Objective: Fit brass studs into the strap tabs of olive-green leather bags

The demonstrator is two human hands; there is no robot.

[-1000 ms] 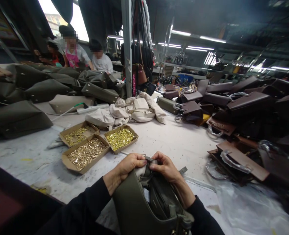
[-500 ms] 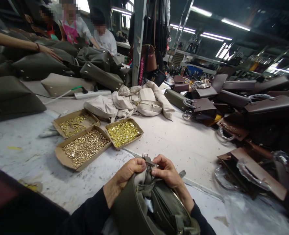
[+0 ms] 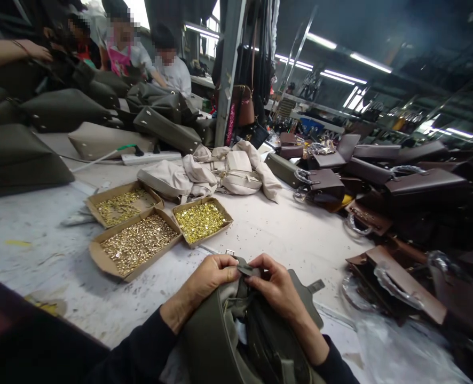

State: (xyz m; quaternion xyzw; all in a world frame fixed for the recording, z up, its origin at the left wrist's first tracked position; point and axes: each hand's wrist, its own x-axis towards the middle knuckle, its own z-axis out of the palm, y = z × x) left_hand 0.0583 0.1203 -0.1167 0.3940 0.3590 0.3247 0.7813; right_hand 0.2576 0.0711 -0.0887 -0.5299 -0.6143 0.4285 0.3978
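Note:
A dark olive bag [image 3: 208, 330] stands at the bottom centre, its opening facing up and a zipped dark pocket showing inside. My left hand [image 3: 208, 280] pinches one end of a short olive strap [image 3: 244, 268] above the bag's top edge. On the strap's other side, my right hand [image 3: 274, 282] grips it between thumb and fingers. A small metal buckle [image 3: 229, 253] shows just beyond my left fingertips. An olive flap with a tab [image 3: 306, 293] sticks out to the right behind my right wrist.
Three cardboard trays of small metal parts [image 3: 136, 245] lie left of centre. Beige bags [image 3: 236, 173] are behind them. Olive bags [image 3: 66, 109] pile up at the left, brown bags [image 3: 424, 186] at the right. Several people are at the far left, one person's arm [image 3: 4, 53] reaching over the pile.
My hands have closed in on the strap, which now lies flatter between them. The olive flap shows more at the right. The other person's arm at the left has drawn back and up.

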